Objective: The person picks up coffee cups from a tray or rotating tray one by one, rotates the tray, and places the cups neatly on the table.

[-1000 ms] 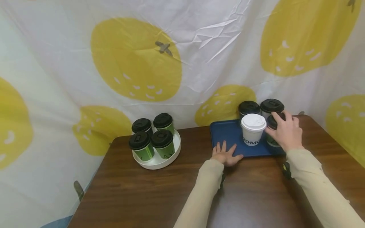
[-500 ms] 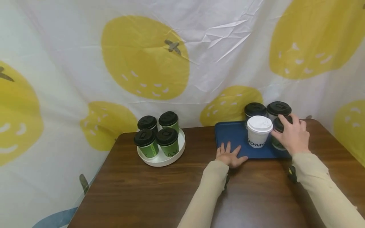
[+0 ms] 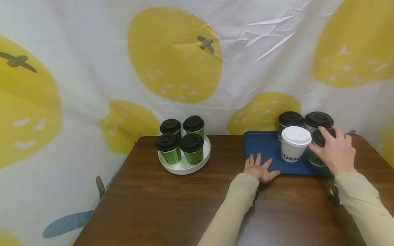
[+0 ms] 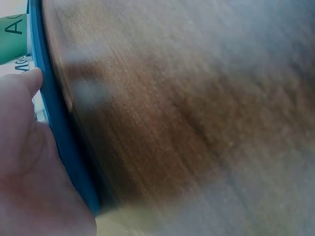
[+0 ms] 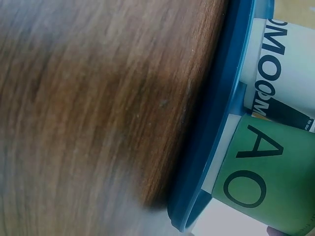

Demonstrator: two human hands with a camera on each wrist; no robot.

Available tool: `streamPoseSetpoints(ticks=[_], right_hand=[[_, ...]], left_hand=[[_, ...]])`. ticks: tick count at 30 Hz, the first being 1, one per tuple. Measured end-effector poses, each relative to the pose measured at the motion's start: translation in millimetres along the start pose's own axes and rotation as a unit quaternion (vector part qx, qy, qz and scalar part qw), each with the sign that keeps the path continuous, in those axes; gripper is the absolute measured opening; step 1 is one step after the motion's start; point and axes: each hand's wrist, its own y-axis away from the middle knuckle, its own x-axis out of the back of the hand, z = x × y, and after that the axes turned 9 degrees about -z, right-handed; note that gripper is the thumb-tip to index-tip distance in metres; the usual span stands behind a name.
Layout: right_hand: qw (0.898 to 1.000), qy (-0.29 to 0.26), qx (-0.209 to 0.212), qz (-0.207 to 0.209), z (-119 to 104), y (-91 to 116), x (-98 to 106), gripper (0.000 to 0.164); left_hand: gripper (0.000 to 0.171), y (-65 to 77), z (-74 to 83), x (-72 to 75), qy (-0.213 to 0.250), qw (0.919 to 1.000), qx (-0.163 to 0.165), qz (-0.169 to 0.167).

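Brown tabletop (image 3: 172,212) separates the white tray (image 3: 184,171) from the blue tray (image 3: 260,141) (four cups (image 3: 192,150) each), left hand (image 3: 261,172) spread over blue's near-left corner, right hand (image 3: 336,150) gripping a green cup (image 5: 270,182).

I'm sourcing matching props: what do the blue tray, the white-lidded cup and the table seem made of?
Blue tray: probably plastic, smooth, with a continuous raised rim.
White-lidded cup: likely paper, fairly matte, with printed lettering.
Table: wood or wood-look laminate, I can't tell which; streaked brown grain, soft sheen.
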Motion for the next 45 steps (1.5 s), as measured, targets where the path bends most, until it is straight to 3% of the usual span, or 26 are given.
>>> streamPoseSetpoints(ticks=[12, 18, 22, 27, 30, 37, 39, 45], right_hand=[[0.999, 0.015, -0.039, -0.014, -3, 6, -2, 0.076], [0.999, 0.018, -0.031, 0.008, -2, 7, -2, 0.075], [0.999, 0.017, -0.027, 0.019, -2, 7, -3, 0.073], [0.999, 0.017, -0.031, 0.003, -3, 5, -3, 0.078], [1.0, 0.015, -0.027, 0.003, -4, 4, -3, 0.078], [1.0, 0.015, -0.024, 0.002, -3, 5, -3, 0.078], [1.0, 0.016, -0.026, -0.001, -3, 5, -3, 0.078], [1.0, 0.012, -0.028, 0.0, -5, 5, -4, 0.077]], left_hand=[[0.064, 2.7, -1.8, -3.8, -0.019, 0.9997, 0.017, 0.005], [0.062, 1.8, 1.8, -3.6, -0.027, 0.9993, 0.025, 0.001], [0.062, 10.4, 2.3, -1.5, -0.022, 0.9995, 0.022, 0.001], [0.061, 30.4, -2.1, 3.6, 0.011, 0.9999, 0.0, 0.012], [0.061, 34.7, -3.8, 4.9, 0.026, 0.9995, -0.008, 0.016], [0.062, 10.4, -2.2, -2.1, -0.011, 0.9997, 0.021, -0.007], [0.062, 10.5, -1.5, -2.3, -0.011, 0.9997, 0.022, -0.005], [0.06, 36.4, -3.7, 5.8, 0.017, 0.9998, 0.006, 0.008]])
